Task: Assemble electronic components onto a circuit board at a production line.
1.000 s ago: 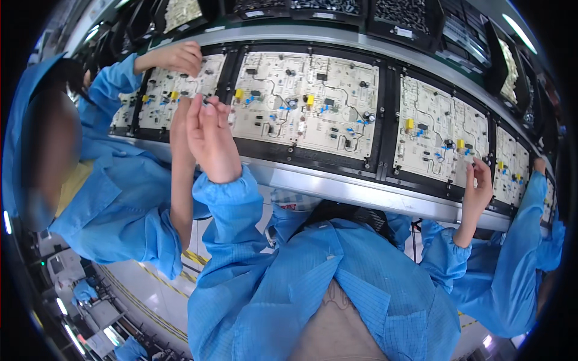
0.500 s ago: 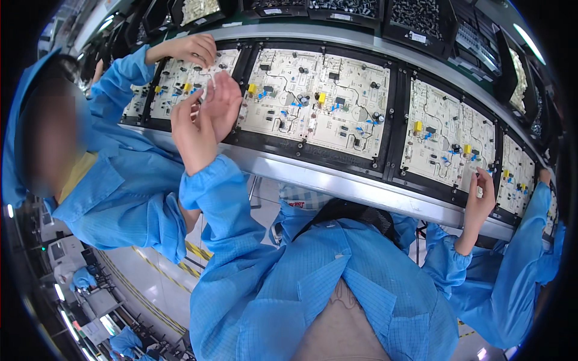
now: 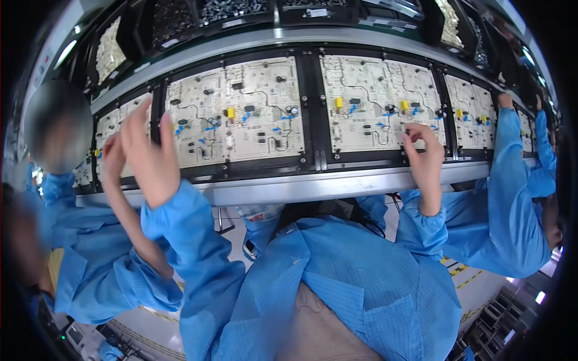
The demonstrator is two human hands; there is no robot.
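Observation:
My left hand, slightly blurred, hovers by the left edge of a framed pair of cream circuit boards. Its fingers point up and apart, with nothing seen between them. My right hand is over the lower right part of the neighbouring circuit boards. Its thumb and forefinger pinch a small dark component, partly hidden by the fingertips. Both pairs of boards carry yellow blocks, blue parts and black parts.
A co-worker's hand is just left of mine. Another person's arm reaches the boards at the right. A metal rail runs along the near edge. Bins of small metal parts and pale parts stand behind the boards.
The view has swung right, so the boards sit further left in the picture. My left hand's fingers have straightened. The co-worker's hand beside it has drawn away; my right hand keeps its pinch.

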